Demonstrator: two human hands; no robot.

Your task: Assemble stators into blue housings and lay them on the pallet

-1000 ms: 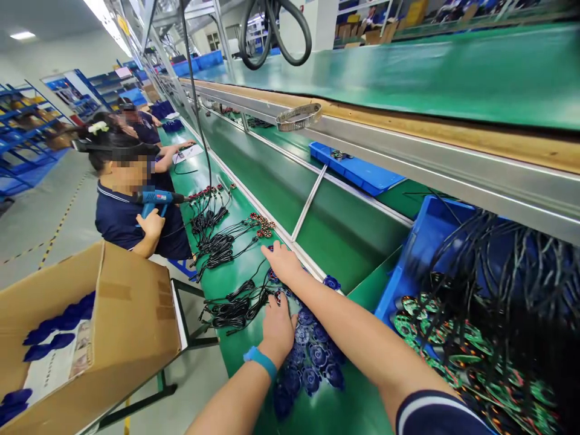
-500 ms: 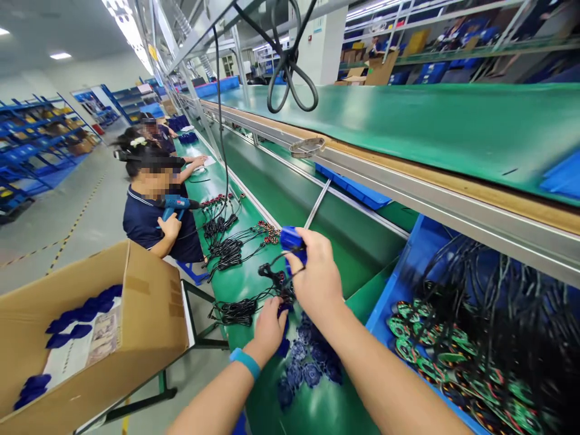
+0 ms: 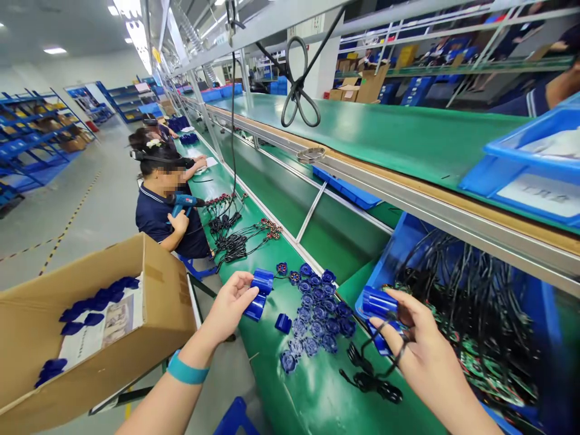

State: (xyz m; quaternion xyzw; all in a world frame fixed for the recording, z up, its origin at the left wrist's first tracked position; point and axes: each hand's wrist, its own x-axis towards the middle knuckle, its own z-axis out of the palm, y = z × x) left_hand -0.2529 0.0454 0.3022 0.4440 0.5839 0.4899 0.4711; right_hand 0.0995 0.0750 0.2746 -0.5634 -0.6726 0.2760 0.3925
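Note:
My left hand (image 3: 233, 305) pinches a glossy blue plastic housing (image 3: 261, 281) over the left edge of the green bench. On the right, my right hand (image 3: 419, 341) is closed on another blue plastic housing (image 3: 379, 303) and a black cable. A coiled black cable bundle (image 3: 374, 383) hangs or lies just below that hand; its contact with the bench is unclear. Between my hands, several blue flower-shaped plastic parts (image 3: 318, 312) cover the green bench. A small blue piece (image 3: 283, 323) lies apart from them, nearer my left hand.
A cardboard box (image 3: 167, 284) with blue parts stands at the left. A blue bin (image 3: 385, 251) of cabled circuit boards is at the right. Cables with round ends (image 3: 233, 248) lie farther along the bench, beside a co-worker (image 3: 158, 208) holding a blue power tool (image 3: 183, 200).
My hands have moved apart. The right one carried a blue housing and cable rightward; the left one has moved left and now holds a blue housing. The near cable bundle has left the bench's left side.

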